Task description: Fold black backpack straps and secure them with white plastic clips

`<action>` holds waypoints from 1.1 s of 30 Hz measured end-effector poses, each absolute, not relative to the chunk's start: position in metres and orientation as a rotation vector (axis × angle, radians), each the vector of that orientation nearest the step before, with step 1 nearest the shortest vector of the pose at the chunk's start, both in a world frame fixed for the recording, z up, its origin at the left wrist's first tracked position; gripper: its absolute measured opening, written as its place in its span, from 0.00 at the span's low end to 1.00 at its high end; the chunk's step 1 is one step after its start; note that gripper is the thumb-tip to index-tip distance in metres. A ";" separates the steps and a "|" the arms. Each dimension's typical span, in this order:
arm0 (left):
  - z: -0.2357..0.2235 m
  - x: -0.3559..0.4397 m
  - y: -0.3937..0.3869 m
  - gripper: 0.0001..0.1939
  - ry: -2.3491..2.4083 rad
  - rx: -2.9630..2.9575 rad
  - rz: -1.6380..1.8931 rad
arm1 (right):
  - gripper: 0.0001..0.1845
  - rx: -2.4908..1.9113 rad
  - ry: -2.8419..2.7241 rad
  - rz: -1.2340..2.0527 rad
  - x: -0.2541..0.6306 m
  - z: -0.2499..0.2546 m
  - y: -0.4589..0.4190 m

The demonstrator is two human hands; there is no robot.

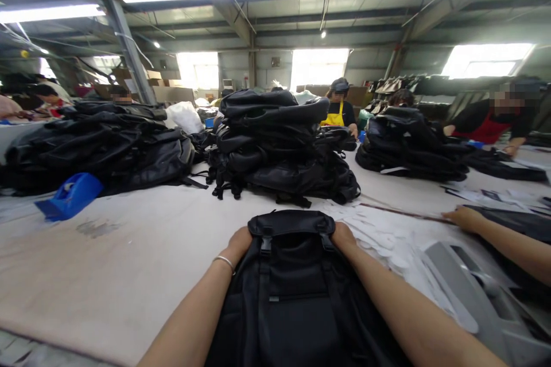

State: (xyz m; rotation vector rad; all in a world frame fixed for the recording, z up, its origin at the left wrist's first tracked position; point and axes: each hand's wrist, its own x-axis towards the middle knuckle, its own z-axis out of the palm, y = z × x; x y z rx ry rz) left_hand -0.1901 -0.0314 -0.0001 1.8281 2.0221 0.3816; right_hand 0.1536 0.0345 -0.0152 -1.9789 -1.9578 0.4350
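A black backpack (297,298) lies in front of me on the pale table, its flap end pointing away. Two buckled straps run down its front, and a zipper with a small tag crosses it. At the flap's left corner, my left hand (240,243) grips the backpack, a bracelet on its wrist. My right hand (345,236) grips the opposite corner. Both sets of fingertips are hidden behind the flap and the sides. The near end of the backpack runs out of view between my forearms.
Stacked black backpacks (275,143) stand just beyond, with more piles (99,149) left and right. A blue tape dispenser (71,196) sits at left, a grey one (469,292) at right beside paper scraps (379,235). A co-worker's hand (465,219) touches another black bag at right. Other people work across the table.
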 end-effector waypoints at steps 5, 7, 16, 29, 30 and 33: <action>0.001 -0.188 -0.041 0.17 2.084 1.804 0.395 | 0.14 -1.900 -1.892 0.373 0.160 0.007 0.027; 0.002 -0.187 -0.044 0.17 2.092 1.795 0.412 | 0.19 -1.861 -1.830 0.277 0.161 0.027 0.009; 0.011 -0.183 -0.051 0.18 2.092 1.749 0.465 | 0.35 -1.344 -2.763 0.332 0.084 0.052 -0.096; 0.001 -0.188 -0.050 0.19 2.049 1.810 0.482 | 0.34 -1.580 -2.811 0.299 0.048 0.042 -0.066; 0.001 -0.188 -0.050 0.20 2.053 1.806 0.482 | 0.34 -1.588 -2.821 0.326 0.048 0.040 -0.063; 0.002 -0.189 -0.050 0.21 2.054 1.798 0.490 | 0.35 -1.612 -2.804 0.351 0.053 0.036 -0.058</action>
